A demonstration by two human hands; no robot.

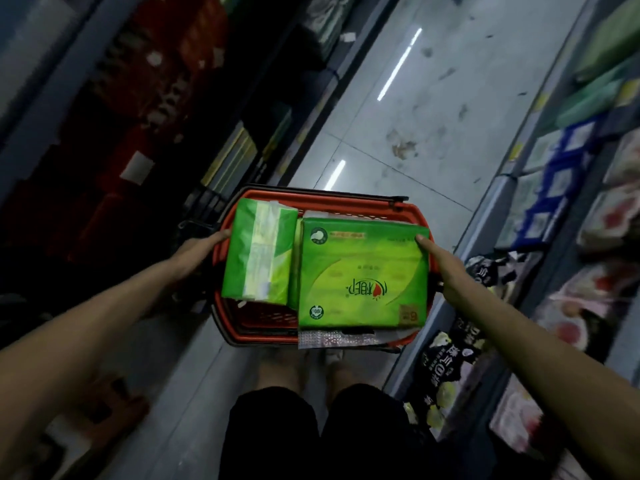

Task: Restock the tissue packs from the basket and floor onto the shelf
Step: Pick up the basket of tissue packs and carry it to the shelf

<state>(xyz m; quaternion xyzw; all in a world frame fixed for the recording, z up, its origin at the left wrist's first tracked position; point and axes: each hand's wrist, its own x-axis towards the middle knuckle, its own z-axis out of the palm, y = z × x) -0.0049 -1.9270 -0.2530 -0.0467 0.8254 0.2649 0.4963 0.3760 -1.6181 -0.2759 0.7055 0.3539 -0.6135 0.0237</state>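
Two green tissue packs are seen in a red basket (414, 216): a narrow pack (258, 251) left, a wide pack (362, 271) lying flat right.

Fingers of the left hand (199, 249) are hidden behind the left tissue pack (258, 251); those of the right hand (445, 268) curl out of sight below the right pack (362, 271). Beyond both fingertips, the shelves (114, 109) are blurred.
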